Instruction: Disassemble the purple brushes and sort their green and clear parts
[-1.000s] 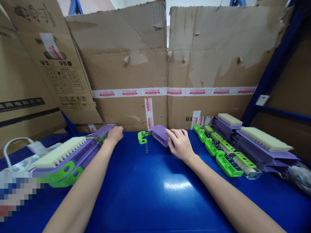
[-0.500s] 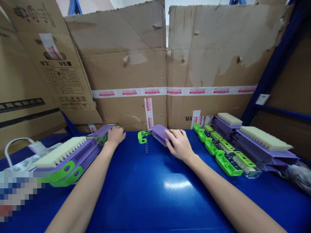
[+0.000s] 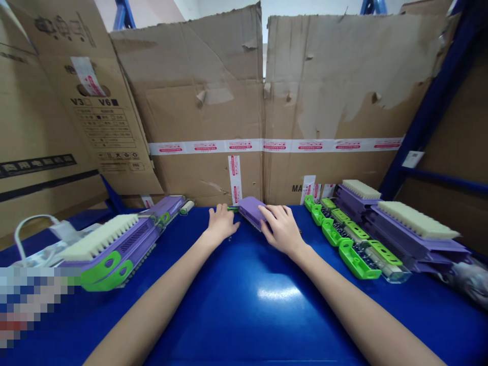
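Note:
My right hand (image 3: 281, 227) lies at the back of the blue table (image 3: 244, 305), with its fingers closed on a small purple housing (image 3: 249, 208). My left hand (image 3: 221, 222) sits just left of it, fingers curled down over a green clip (image 3: 232, 208), of which only a sliver shows. The small spring that lay beside the clip is hidden under this hand. Both forearms reach straight ahead across the table.
Purple brush units with cream bristles and green handles lie at the left (image 3: 110, 244) and in a row at the right (image 3: 404, 223). Green clip parts (image 3: 351, 244) line the right row. Cardboard boxes (image 3: 236, 112) wall the back. A white cable (image 3: 30, 229) lies far left.
My left hand has left the purple unit at the left and moved right onto the green clip and spring. My right hand has stayed on the purple housing.

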Available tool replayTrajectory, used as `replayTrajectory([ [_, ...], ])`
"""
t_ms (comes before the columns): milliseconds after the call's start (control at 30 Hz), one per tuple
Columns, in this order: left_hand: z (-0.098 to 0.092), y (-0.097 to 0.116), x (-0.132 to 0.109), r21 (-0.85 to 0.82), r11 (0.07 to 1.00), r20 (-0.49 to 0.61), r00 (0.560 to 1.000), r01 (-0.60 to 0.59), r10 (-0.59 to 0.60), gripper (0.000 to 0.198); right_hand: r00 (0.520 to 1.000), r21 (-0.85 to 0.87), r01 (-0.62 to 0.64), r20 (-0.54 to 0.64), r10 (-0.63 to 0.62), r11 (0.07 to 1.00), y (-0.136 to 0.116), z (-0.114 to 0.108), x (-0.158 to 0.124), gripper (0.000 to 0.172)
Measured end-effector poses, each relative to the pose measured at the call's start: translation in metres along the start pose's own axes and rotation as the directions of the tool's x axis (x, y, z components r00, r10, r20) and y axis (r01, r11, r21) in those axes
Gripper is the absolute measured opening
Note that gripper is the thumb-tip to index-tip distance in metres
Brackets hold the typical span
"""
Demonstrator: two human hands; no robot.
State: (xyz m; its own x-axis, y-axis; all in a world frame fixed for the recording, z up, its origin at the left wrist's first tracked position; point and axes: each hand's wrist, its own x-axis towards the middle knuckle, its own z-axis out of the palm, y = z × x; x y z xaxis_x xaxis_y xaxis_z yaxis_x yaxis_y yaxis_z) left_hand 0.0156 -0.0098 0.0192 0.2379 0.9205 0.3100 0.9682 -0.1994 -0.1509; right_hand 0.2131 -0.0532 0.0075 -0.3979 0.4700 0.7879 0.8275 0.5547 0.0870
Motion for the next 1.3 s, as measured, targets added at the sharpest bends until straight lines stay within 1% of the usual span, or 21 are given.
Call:
replayTrajectory([
  [67,-0.001,0.0,-0.001,-0.04,0.999,0.022,0.999,0.036,-0.035,0.027,1.0,-0.001,-0.001,0.0,0.001,1.0,0.0,0.0,0.0,0.035],
  [200,-0.007,-0.009,-0.005,-0.045,0.998,-0.065,0.997,0.047,-0.05,0.027,1.0,0.001,0.003,0.003,-0.003,1.0,-0.001,0.001,0.0,0.035],
  [233,-0.008,-0.011,-0.006,-0.032,0.998,-0.07,0.996,0.045,-0.047,0.027,1.0,0.002,0.005,0.003,-0.005,1.0,-0.001,0.001,0.0,0.035],
  [300,-0.006,-0.013,-0.01,-0.005,0.999,-0.046,0.998,0.038,-0.038,0.028,1.0,0.003,0.008,0.002,-0.008,1.0,-0.001,0.002,0.0,0.035],
  [400,-0.002,-0.014,-0.013,0.017,1.0,-0.032,0.999,-0.024,0.024,0.023,1.0,-0.004,0.008,0.001,-0.008,1.0,-0.002,0.002,0.0,0.035],
  [433,-0.001,-0.014,-0.013,0.018,0.999,-0.054,0.997,-0.047,0.048,0.02,1.0,-0.005,0.007,0.002,-0.007,1.0,-0.002,0.002,0.0,0.035],
  [500,-0.002,-0.015,-0.012,0.032,0.996,-0.138,0.987,-0.077,0.081,0.019,1.0,-0.005,0.004,0.001,-0.004,1.0,-0.002,0.002,-0.001,0.035],
  [633,-0.01,-0.02,-0.01,0.101,0.988,-0.305,0.942,-0.115,0.141,0.025,1.0,0.013,-0.011,-0.01,0.011,1.0,0.0,0.002,-0.001,0.036],
  [700,-0.013,-0.022,-0.009,0.133,0.975,-0.365,0.906,-0.179,0.216,0.027,0.999,0.029,-0.031,-0.027,0.032,0.999,0.0,0.001,0.0,0.037],
  [733,-0.014,-0.023,-0.009,0.149,0.96,-0.396,0.875,-0.237,0.277,0.027,0.998,0.041,-0.044,-0.037,0.045,0.998,0.0,0.001,0.0,0.038],
  [767,-0.015,-0.023,-0.01,0.166,0.938,-0.429,0.834,-0.305,0.348,0.026,0.997,0.057,-0.057,-0.046,0.06,0.997,-0.001,0.0,0.001,0.039],
  [800,-0.016,-0.023,-0.011,0.183,0.908,-0.461,0.783,-0.377,0.418,0.024,0.996,0.075,-0.073,-0.051,0.077,0.994,-0.002,0.0,0.001,0.041],
  [867,-0.018,-0.019,-0.014,0.21,0.837,-0.516,0.67,-0.505,0.534,0.022,0.993,0.122,-0.103,-0.045,0.109,0.987,-0.005,-0.002,0.003,0.043],
  [933,-0.02,-0.014,-0.017,0.227,0.775,-0.56,0.572,-0.59,0.6,0.022,0.992,0.179,-0.116,-0.024,0.122,0.977,-0.009,-0.004,0.005,0.045],
  [1000,-0.022,-0.009,-0.019,0.24,0.731,-0.593,0.5,-0.638,0.631,0.021,0.994,0.246,-0.106,-0.008,0.111,0.964,-0.012,-0.004,0.006,0.045],
  [1033,-0.023,-0.007,-0.02,0.244,0.721,-0.609,0.476,-0.649,0.635,0.021,0.994,0.277,-0.099,-0.006,0.105,0.956,-0.012,-0.004,0.006,0.044],
  [1100,-0.023,-0.006,-0.02,0.252,0.722,-0.639,0.449,-0.645,0.624,0.02,0.995,0.325,-0.095,-0.01,0.104,0.941,-0.011,-0.003,0.006,0.043],
  [1233,-0.02,-0.012,-0.017,0.258,0.767,-0.702,0.432,-0.588,0.567,0.018,0.992,0.401,-0.104,-0.022,0.123,0.91,-0.009,0.0,0.005,0.043],
  [1300,-0.02,-0.016,-0.016,0.267,0.781,-0.719,0.423,-0.564,0.551,0.017,0.988,0.459,-0.125,-0.028,0.155,0.88,-0.011,0.001,0.005,0.043],
])
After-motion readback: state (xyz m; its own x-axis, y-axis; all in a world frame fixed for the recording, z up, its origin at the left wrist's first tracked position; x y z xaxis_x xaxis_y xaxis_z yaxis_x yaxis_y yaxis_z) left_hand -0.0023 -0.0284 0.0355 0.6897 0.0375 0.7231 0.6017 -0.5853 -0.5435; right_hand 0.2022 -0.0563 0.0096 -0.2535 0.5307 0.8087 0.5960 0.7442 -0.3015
